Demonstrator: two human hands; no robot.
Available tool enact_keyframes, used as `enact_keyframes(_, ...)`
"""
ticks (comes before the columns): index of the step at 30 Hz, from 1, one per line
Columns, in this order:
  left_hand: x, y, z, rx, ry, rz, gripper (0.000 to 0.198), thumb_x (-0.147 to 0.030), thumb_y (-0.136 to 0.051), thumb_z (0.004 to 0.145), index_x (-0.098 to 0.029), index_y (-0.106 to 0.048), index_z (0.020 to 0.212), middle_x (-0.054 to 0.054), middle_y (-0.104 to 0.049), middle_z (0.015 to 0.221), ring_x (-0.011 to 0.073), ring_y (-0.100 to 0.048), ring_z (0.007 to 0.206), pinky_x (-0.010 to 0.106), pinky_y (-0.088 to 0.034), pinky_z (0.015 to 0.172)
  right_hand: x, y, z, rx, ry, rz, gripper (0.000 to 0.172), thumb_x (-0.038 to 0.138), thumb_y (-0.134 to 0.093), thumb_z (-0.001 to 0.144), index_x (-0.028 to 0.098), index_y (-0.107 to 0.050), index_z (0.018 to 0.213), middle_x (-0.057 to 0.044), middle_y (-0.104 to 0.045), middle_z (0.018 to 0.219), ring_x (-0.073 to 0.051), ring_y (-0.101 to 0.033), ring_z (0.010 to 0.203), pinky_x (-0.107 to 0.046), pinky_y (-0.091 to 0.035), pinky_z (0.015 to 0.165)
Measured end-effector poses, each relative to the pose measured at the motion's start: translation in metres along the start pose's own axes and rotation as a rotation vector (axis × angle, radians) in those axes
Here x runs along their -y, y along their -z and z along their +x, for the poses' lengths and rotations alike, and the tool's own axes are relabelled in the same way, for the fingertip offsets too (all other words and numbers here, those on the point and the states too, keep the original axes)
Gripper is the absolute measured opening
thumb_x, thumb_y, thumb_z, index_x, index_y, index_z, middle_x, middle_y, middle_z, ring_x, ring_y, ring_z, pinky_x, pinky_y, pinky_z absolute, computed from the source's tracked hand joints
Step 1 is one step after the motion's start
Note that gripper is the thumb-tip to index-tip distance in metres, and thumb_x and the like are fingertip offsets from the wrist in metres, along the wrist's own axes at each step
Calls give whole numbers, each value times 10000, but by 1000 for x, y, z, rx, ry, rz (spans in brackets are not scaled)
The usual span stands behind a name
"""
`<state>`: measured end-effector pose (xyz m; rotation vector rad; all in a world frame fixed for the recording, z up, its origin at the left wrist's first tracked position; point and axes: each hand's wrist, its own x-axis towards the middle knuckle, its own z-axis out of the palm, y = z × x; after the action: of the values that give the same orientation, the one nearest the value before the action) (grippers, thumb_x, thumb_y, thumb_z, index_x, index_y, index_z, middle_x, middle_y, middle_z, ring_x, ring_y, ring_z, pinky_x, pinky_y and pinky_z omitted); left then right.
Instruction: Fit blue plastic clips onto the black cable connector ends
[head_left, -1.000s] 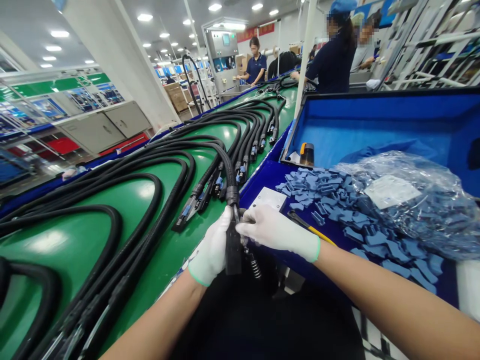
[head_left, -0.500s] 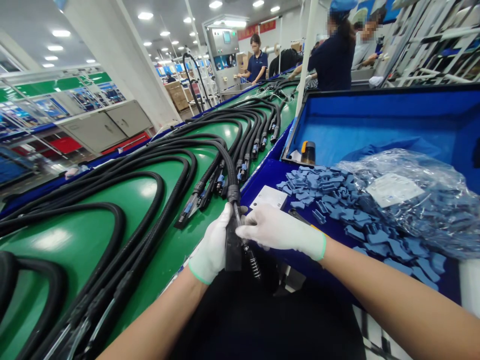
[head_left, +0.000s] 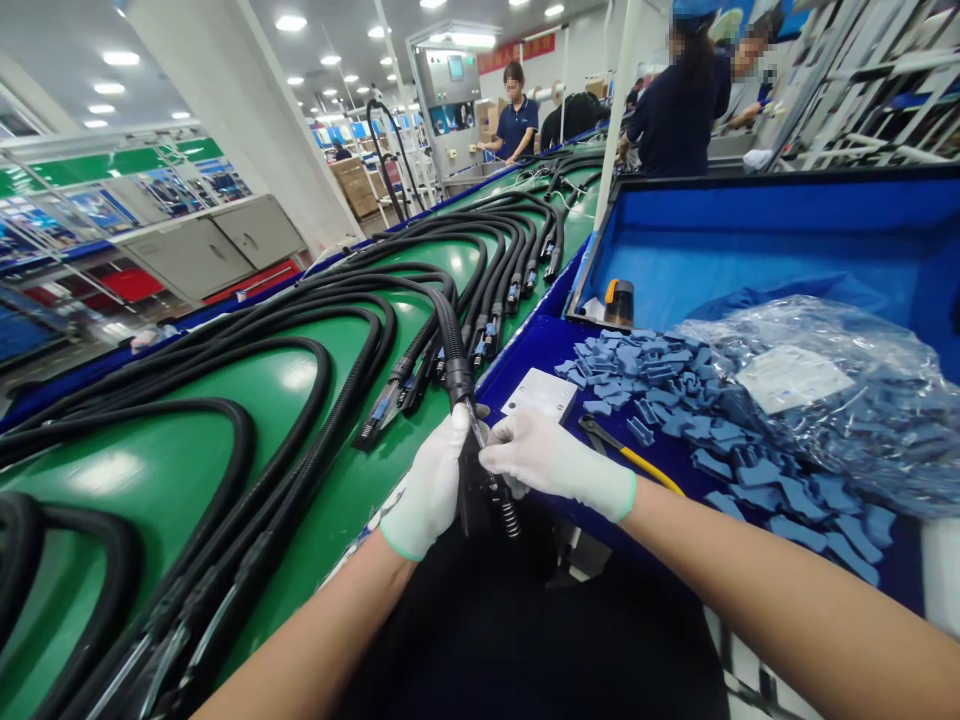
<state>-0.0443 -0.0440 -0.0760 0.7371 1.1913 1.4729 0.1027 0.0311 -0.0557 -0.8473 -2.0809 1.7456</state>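
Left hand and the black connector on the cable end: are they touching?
Touching. The head view shows the left hand closed around the black connector, gloved fingers wrapped over its side with no gap between them.

The left hand (head_left: 429, 490) and the right hand (head_left: 555, 462) each wear a thin white knit glove (head_left: 450, 462), smooth and close-fitting from the fingertips at the grip back to the wrist. Behind the grip each glove ends in a narrow pale-green cuff (head_left: 397, 548). Past the cuffs the forearms are bare, with no sleeves in view, and below the grip lies a black garment (head_left: 487, 620).
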Motion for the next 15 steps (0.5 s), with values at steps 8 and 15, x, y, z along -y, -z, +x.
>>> enact_keyframes(8, 5, -1, 0, -9, 10, -14, 469, -592, -669, 905, -180, -638, 1128, -17, -598, 770, 120, -557, 602, 273, -538, 630, -10, -4, 6, -18, -31, 75, 170, 215, -584, 749, 193, -512, 596, 26, -548, 497, -122, -537, 423, -232, -432, 427)
enact_keyframes(15, 2, -2, -4, 51, 25, 94, 424, -596, -626, 929, -188, -650, 1043, 29, -673, 781, 169, -618, 617, 292, -523, 590, -7, -2, 6, -27, 27, -66, 239, 287, -550, 891, 182, -566, 678, -4, -621, 537, -129, -595, 479, -224, -433, 465)
